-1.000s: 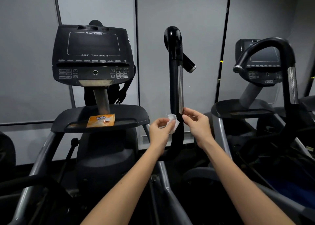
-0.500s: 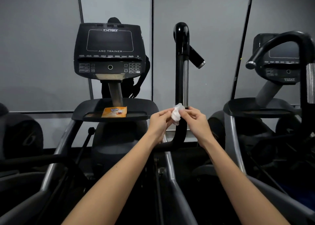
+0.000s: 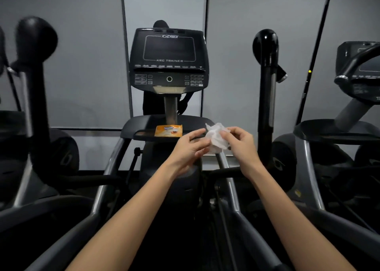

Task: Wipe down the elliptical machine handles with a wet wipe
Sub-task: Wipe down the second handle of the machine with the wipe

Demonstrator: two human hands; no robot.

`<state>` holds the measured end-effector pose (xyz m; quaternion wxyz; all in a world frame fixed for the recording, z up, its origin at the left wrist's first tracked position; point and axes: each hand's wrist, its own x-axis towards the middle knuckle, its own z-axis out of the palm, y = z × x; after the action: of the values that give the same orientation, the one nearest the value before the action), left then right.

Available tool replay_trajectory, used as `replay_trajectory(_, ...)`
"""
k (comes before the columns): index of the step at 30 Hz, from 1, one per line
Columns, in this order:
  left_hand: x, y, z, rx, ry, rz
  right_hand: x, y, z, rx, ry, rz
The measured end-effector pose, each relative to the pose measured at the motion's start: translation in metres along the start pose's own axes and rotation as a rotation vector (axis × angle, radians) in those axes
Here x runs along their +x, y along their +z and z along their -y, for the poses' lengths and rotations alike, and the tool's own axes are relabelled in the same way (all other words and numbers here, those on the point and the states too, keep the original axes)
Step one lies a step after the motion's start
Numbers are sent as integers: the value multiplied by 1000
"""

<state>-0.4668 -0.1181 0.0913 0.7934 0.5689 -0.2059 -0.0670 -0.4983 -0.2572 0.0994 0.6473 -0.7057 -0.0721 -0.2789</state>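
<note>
A crumpled white wet wipe sits between my two hands in front of the machine's tray. My right hand grips the wipe with curled fingers. My left hand holds its lower left edge with thumb and fingers. The right black handle stands upright just right of my hands, not touched. At the far left rises the left black handle, blurred.
The black console stands on a post above the tray. An orange wipe packet lies on that tray. A second machine is at the right. Grey wall panels are behind.
The view has swung left, bringing the left handle into sight. Both hands moved with the wipe away from the right handle to in front of the tray.
</note>
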Motion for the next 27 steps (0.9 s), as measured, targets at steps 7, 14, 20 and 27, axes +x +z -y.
replay_trajectory(7,-84,-101,-34,353,88,-182,-49,93,11,88,38,188)
replay_trajectory(14,-152,-179,-61,473,177,-420,-93,185,19,143,39,287)
replay_trajectory(20,-180,-232,-87,506,259,-498,-116,253,25,56,16,419)
replay_trajectory(27,-163,-262,-97,390,309,-631,-77,301,21,-123,-103,321)
